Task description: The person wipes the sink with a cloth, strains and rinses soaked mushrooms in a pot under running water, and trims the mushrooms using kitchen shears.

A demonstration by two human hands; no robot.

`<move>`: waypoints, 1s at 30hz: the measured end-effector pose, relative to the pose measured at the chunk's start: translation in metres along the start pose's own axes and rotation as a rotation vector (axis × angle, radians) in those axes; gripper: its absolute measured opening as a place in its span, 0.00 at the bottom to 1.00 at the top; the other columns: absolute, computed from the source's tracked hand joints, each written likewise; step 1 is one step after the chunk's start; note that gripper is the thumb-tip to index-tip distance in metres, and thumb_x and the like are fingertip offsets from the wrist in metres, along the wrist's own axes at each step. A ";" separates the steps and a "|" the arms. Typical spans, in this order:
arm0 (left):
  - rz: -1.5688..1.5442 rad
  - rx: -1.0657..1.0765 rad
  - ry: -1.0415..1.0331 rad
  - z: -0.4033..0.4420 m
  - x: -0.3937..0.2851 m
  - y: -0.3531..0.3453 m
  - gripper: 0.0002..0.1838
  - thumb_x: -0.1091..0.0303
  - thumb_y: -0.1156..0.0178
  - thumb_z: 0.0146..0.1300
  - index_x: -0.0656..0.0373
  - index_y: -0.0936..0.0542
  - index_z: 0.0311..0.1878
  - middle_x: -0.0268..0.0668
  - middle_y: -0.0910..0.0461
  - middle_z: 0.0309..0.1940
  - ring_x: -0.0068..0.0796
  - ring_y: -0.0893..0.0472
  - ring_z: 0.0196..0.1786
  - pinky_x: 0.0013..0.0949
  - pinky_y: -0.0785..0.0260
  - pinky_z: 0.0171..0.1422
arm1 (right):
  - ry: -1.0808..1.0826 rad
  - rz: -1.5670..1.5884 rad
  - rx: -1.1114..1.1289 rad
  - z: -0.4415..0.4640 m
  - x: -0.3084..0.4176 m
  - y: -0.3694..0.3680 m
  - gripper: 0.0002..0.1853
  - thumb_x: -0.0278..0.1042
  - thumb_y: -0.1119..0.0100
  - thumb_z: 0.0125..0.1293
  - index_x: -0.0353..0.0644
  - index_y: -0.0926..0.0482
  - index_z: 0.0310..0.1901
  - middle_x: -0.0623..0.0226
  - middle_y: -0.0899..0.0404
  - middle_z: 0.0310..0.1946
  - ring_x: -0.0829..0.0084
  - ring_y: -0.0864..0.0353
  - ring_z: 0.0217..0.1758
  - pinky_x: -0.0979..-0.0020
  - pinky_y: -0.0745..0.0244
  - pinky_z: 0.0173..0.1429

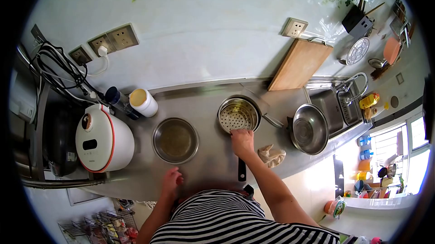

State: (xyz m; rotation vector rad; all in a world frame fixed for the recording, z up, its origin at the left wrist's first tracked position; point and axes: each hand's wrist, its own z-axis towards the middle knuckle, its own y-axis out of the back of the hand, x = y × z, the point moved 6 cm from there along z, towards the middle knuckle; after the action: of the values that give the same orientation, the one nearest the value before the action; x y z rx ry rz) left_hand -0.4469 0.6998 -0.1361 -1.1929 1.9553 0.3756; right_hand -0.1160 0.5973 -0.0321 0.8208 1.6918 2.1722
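A steamer insert with a perforated bottom [238, 116] sits in a saucepan at the middle of the steel counter. My right hand [243, 143] is closed at its near rim, the fingertips partly hidden. A black handle [242, 170] points toward me below my right wrist. To the left lies a round steel pan [176, 140] with a shiny bottom. My left hand [172, 180] hovers near the counter's front edge, below that pan, fingers loosely bent and holding nothing. A crumpled beige cloth [272, 155] lies right of my right hand.
On the left stand a white rice cooker [105, 139], a white jar [143, 102] and a dark bottle [121, 101]. A steel wok [310, 129] rests beside the sink [327, 107]. A wooden cutting board [301, 64] leans on the wall.
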 end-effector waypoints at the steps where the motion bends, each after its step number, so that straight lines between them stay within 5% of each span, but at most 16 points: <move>1: 0.001 -0.001 0.002 -0.006 -0.007 -0.013 0.17 0.67 0.49 0.68 0.56 0.28 0.59 0.36 0.23 0.41 0.25 0.22 0.36 0.29 0.26 0.39 | -0.010 -0.002 0.006 -0.002 0.005 0.000 0.09 0.32 0.43 0.57 0.48 0.19 0.39 0.68 0.20 0.33 0.67 0.23 0.43 0.62 0.38 0.54; 7: 0.174 0.443 0.073 -0.032 -0.030 -0.125 0.20 0.60 0.50 0.71 0.62 0.30 0.60 0.38 0.22 0.43 0.27 0.20 0.41 0.28 0.28 0.46 | -0.063 0.101 0.034 -0.020 0.035 -0.002 0.11 0.34 0.42 0.56 0.47 0.20 0.41 0.66 0.20 0.35 0.64 0.23 0.45 0.60 0.36 0.52; 12: 0.116 0.629 0.258 -0.050 -0.037 -0.170 0.20 0.64 0.44 0.67 0.63 0.32 0.57 0.37 0.22 0.33 0.25 0.23 0.32 0.27 0.28 0.38 | -0.060 0.253 0.049 -0.034 0.054 -0.013 0.11 0.35 0.41 0.57 0.44 0.20 0.41 0.62 0.20 0.35 0.60 0.23 0.45 0.58 0.33 0.50; 18: 0.028 0.640 0.393 -0.056 -0.027 -0.154 0.15 0.69 0.40 0.63 0.60 0.32 0.49 0.29 0.34 0.20 0.19 0.34 0.17 0.25 0.40 0.21 | 0.033 0.273 0.048 -0.052 0.065 0.000 0.11 0.38 0.42 0.59 0.42 0.21 0.41 0.62 0.21 0.33 0.60 0.23 0.42 0.58 0.32 0.49; 30: -0.017 0.670 0.427 -0.069 -0.039 -0.133 0.09 0.72 0.43 0.64 0.57 0.32 0.44 0.27 0.36 0.20 0.16 0.38 0.15 0.23 0.44 0.20 | 0.247 0.030 0.124 -0.079 0.050 0.004 0.08 0.37 0.41 0.58 0.47 0.21 0.38 0.66 0.21 0.31 0.66 0.22 0.41 0.63 0.37 0.55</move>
State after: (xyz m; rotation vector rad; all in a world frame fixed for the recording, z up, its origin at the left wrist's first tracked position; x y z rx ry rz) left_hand -0.3579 0.6134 -0.0435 -0.8800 2.1621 -0.5574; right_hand -0.2010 0.5594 -0.0273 0.6317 1.9594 2.2874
